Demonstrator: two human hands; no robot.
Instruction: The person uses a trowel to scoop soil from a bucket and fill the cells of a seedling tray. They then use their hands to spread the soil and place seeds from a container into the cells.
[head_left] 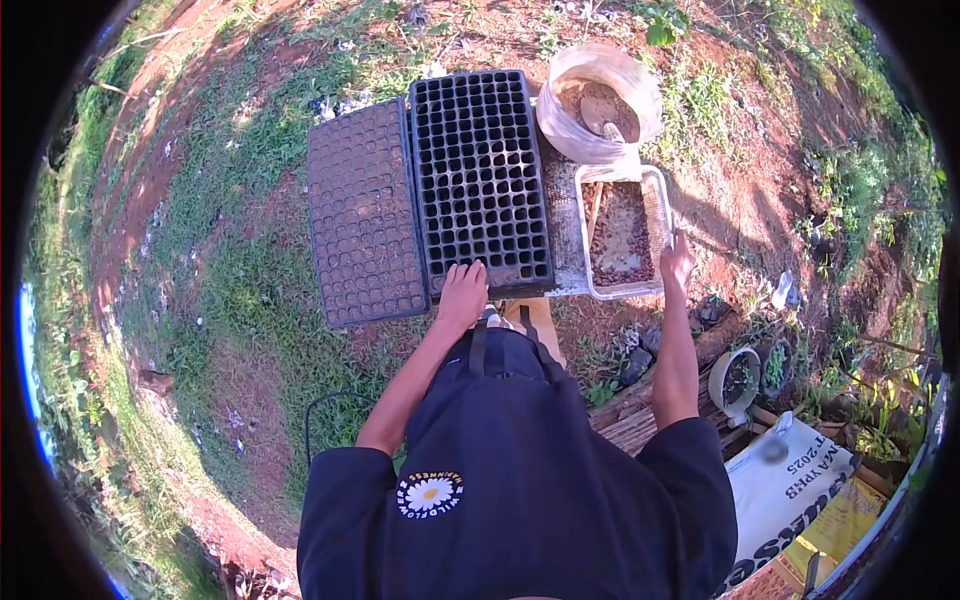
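Note:
My left hand (463, 292) rests at the near edge of a black seedling tray (476, 160), its fingers stretched over the closest cells; the thumb is hidden. Most of that tray's cells look dark and hollow, while a few in the nearest row look soil-filled. At the right, my right hand (677, 262) is closed on the rim of a white plastic basket (654, 205). Inside the basket lie small reddish-brown seeds (607, 262) and a thin stick (595, 212).
Left of the black tray lies a soil-filled seedling tray (365, 215). Behind the basket stands a translucent round tub (585, 150) holding soil and a scoop (600, 115). Logs (640, 425), a bucket (738, 405) and a printed sack (790, 470) sit at the lower right.

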